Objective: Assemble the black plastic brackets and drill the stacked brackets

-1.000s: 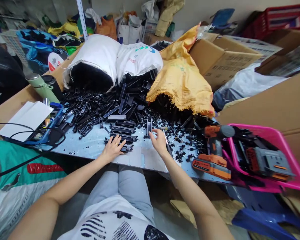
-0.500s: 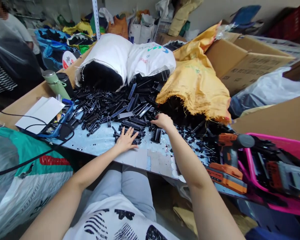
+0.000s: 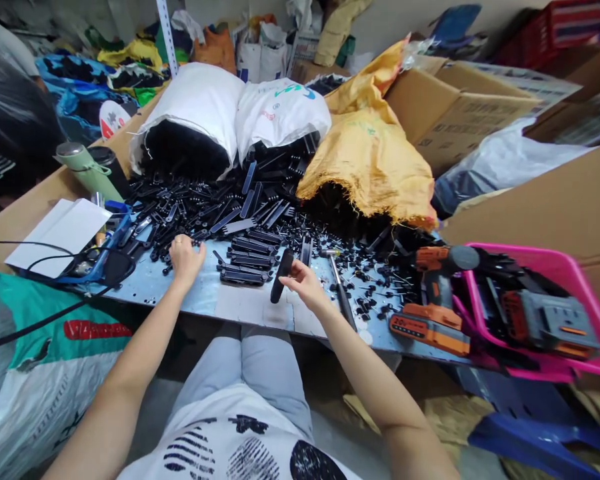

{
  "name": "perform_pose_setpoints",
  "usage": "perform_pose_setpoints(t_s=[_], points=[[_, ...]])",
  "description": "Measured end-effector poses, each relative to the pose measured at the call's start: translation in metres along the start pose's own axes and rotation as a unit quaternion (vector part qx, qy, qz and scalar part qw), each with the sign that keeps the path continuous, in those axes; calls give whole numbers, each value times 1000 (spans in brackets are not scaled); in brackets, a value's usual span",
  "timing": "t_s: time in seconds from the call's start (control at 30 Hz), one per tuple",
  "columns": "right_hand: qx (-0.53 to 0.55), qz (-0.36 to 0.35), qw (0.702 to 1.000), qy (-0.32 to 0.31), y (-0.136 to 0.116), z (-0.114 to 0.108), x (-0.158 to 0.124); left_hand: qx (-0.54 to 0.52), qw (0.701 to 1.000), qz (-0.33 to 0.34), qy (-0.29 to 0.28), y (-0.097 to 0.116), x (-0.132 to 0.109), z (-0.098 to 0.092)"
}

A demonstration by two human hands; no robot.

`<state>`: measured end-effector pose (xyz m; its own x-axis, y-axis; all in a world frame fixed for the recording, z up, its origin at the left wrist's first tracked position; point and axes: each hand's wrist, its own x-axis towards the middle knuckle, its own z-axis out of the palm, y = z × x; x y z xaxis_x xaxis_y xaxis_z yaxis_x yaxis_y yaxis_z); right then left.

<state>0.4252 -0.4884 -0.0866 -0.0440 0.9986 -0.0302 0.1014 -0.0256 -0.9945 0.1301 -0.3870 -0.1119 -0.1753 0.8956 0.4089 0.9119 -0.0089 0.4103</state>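
Currently right hand (image 3: pixel 305 285) pinching black bar (image 3: pixel 281 277) just left of grip, long axis pointing toward front edge of tabletop (image 3: pixel 200 293); left hand (image 3: pixel 185 261) hovering beside heaped parts (image 3: pixel 180 204), hold unclear.

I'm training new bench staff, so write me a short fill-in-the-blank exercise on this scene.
The right hand holds a long part coloured ____.
The hammer lies to the ____ of that hand.
The power tool stands beside a basket coloured ____.
White sacks spilling black parts number ____.
Missing words: black; right; pink; two.
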Motion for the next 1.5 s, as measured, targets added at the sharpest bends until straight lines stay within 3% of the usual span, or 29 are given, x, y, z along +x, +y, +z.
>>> perform_pose_setpoints(t_s=[0.07, 0.13, 0.2, 0.3, 0.4, 0.57, 0.67, 0.7, 0.77, 0.83, 0.9, 1.0, 1.13, 1.2, 1.37, 1.5], points=[[-110, -97, 989, 25, -2, -2, -13, -119, 988, 56, 76, -3, -16, -15], [-247, -170, 952, 67, 1, -2, -24, -216, 969, 92, 77, 1, -33, -26], [-386, -220, 892, 87, 12, 4, -37, -255, 958, 130, 28, 10, -50, -31], [-528, -269, 805, 32, 37, 18, -63, -246, 950, 184, -55, 25, -73, -30], [-556, -294, 776, -48, 55, 27, -85, -228, 949, 170, -131, 35, -92, -29], [-576, -216, 785, -68, 51, 14, -73, -249, 931, 147, -223, 47, -114, -37], [-535, -183, 811, -153, 46, 6, -57, -304, 906, 122, -269, 54, -125, -39], [-500, -176, 832, -164, 44, 7, -55, -329, 893, 108, -287, 57, -129, -38], [-386, -141, 902, -129, 40, 14, -53, -381, 867, 88, -308, 65, -135, -36], [-218, -76, 970, -79, 36, 26, -53, -420, 857, 73, -287, 76, -138, -35], [-64, -21, 995, -70, 30, 36, -51, -436, 863, 70, -244, 85, -137, -37], [-3, -37, 995, -96, 21, 35, -43, -405, 882, 99, -220, 91, -133, -46], [-146, -181, 966, -114, 10, 19, -34, -333, 913, 145, -188, 92, -133, -51], [-181, -227, 953, -89, 7, 22, -35, -336, 922, 141, -133, 97, -137, -48], [-171, -235, 956, 48, 11, 57, -48, -388, 915, 107, 23, 118, -144, -42], [-170, -277, 944, 59, 8, 63, -45, -397, 901, 174, 13, 112, -135, -41]])
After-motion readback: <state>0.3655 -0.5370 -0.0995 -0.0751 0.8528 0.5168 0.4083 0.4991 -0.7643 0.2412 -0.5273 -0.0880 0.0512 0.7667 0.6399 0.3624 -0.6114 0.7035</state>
